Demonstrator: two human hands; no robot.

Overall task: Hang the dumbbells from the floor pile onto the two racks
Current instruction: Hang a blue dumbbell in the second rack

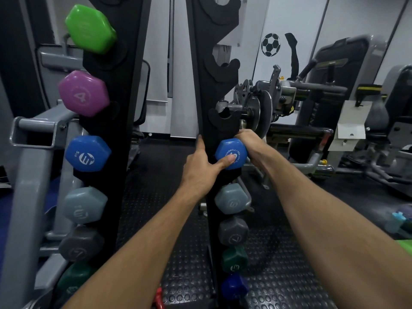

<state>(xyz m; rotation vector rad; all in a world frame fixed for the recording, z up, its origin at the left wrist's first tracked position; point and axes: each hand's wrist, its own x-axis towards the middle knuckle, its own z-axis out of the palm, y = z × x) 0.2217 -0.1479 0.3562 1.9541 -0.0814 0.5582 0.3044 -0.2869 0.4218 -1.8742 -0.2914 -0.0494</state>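
Observation:
Two black upright racks stand before me: the left rack (pixel 116 90) and the right rack (pixel 200 85). A blue dumbbell (pixel 231 150) sits at a slot of the right rack. My right hand (pixel 247 141) grips its handle from behind the near head. My left hand (pixel 200 166) holds the rack's post, fingers up along its edge, thumb pressing the blue head. Below it hang a light grey (pixel 231 198), dark grey (pixel 233 230), green (pixel 234 259) and dark blue dumbbell (pixel 234 286). The right rack's upper cradles (pixel 225 117) hold nothing. The floor pile is mostly out of view.
The left rack carries green (pixel 90 29), purple (pixel 83 93), blue (pixel 87 153), light grey (pixel 83 205) and darker dumbbells. A grey machine frame (pixel 33 134) stands left. Gym machines (pixel 334 90) fill the right. Coloured objects (pixel 401 221) lie at the right edge on the studded floor (pixel 178 253).

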